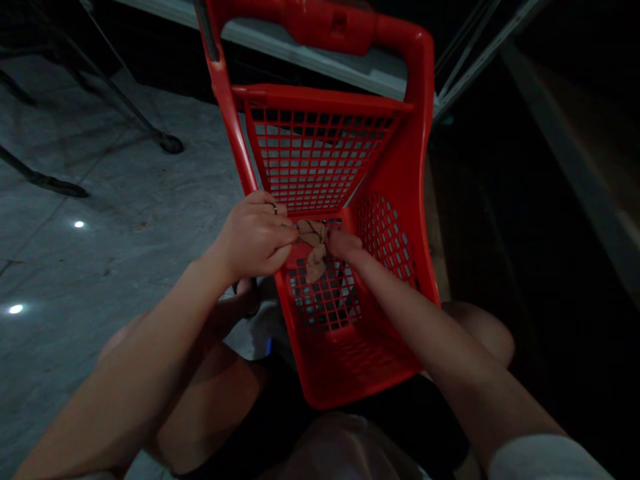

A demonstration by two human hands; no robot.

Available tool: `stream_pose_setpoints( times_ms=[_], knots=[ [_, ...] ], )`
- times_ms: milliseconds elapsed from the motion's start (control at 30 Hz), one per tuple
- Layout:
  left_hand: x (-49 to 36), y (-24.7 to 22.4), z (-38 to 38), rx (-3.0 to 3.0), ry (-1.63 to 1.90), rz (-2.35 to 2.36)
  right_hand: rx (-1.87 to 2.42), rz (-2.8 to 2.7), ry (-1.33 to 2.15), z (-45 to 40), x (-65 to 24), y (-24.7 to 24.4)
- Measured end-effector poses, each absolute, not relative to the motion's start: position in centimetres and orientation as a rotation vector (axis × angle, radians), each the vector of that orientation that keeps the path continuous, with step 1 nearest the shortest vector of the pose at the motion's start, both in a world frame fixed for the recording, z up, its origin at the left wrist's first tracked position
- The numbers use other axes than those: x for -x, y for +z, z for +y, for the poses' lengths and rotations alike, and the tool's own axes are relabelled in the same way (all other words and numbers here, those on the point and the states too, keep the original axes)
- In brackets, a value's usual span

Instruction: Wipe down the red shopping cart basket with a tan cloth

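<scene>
Grey flooring [120,280] spreads out dimly at the left of my head-camera view, with two bright spots of reflected light on it. I see thin dark metal legs [170,143] standing there, while the far right falls into deep shadow. Behind the work runs a pale shelf edge [383,70], partly hidden by the thick red handle [327,27].

Squarely in front of me is a red plastic shopping basket [400,173], its open top facing up between the wearer's bent legs [210,393]. I can look down past its slatted back panel to the grid at the bottom.

My left hand [255,235], with a dark ring [275,209] on one finger, is on the basket's left rim, fingers pressed together and curled over the edge. My right hand [343,245] reaches inside, with a pale sleeve [540,457] at that arm's upper end. Its fingers are drawn together, pinching a crumpled tan cloth [316,263]; I cannot tell each finger's exact place in this dimness. That cloth is inside the basket, between the two hands, its loose end hanging over the bottom grid. Whether the left fingertips touch it, I cannot tell.
</scene>
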State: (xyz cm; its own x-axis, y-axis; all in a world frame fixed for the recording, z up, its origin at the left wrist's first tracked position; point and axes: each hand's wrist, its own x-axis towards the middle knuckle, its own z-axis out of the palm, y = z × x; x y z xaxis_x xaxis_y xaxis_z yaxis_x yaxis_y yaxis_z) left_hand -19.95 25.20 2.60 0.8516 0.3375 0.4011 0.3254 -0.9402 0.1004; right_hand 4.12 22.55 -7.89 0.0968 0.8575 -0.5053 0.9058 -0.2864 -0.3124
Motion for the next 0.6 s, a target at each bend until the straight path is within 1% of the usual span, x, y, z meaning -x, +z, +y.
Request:
stream_pose_setpoints(
  times_ms=[67, 133, 167, 300, 367, 467, 533, 600],
  knots=[
    [19.9, 2.7, 25.2, -2.990, 0.675, 0.531, -2.242, 1.866, -0.627, 22.0, -4.1, -7.8],
    [20.0, 2.7, 25.1, -2.993, 0.689, 0.528, -2.098, 1.966, -0.496, 21.9, -4.0, -7.8],
    [20.0, 2.7, 25.1, -3.000, 0.689, 0.531, -1.983, 2.000, -0.512, 22.0, -4.0, -7.8],
    [20.0, 2.8, 25.1, -3.017, 0.683, 0.528, -1.628, 2.057, -0.807, 21.2, -3.3, -8.2],
    [19.9, 2.8, 25.1, -3.011, 0.680, 0.518, -1.545, 2.229, -0.804, 19.8, -2.3, -8.8],
    [19.8, 2.7, 25.1, -3.011, 0.695, 0.497, -1.495, 2.499, -0.771, 18.2, -1.0, -10.1],
    [19.8, 2.7, 25.1, -3.013, 0.697, 0.500, -1.514, 2.541, -0.822, 18.5, -1.4, -10.8],
    [19.8, 2.6, 25.1, -3.003, 0.688, 0.511, -1.626, 2.487, -0.838, 19.7, -2.9, -11.1]
  ],
)
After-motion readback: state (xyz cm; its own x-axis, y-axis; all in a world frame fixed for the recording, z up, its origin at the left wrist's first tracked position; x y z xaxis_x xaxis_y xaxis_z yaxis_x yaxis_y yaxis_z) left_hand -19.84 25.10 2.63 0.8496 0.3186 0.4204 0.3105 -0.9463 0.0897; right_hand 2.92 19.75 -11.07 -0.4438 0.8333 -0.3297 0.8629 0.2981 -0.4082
